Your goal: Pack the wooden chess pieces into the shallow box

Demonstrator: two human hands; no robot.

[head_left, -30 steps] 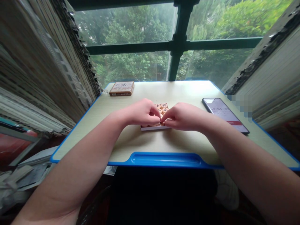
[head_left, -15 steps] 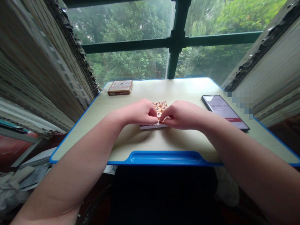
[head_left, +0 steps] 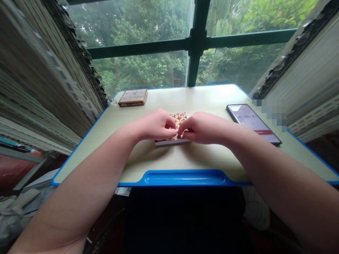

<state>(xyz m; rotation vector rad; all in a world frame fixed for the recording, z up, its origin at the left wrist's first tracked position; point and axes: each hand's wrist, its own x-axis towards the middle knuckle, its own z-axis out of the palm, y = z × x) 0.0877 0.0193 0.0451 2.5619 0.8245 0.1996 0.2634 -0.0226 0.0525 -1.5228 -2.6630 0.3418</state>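
Note:
Round wooden pieces with dark characters (head_left: 182, 115) lie in rows in a shallow box (head_left: 169, 142) at the middle of the table. My left hand (head_left: 160, 125) rests over the box's left part, its fingers curled together at the front row. From the right, my right hand (head_left: 198, 127) reaches over the box, thumb and forefinger bent down onto the pieces near the front edge. The fingertips of both hands are close together. Whatever lies between the fingers of either hand is too small and hidden to make out.
A brown and white box (head_left: 132, 97) sits at the table's back left. On the right lies a phone (head_left: 254, 123) showing a timer, close to my right forearm. A blue tray edge (head_left: 185, 177) runs along the table's front (head_left: 100, 141); curtains hang at both sides.
The view has shifted slightly. My right fingers have moved a little, from the front edge onto the pieces, and my left fingers have shifted slightly. Both hands stay at the box.

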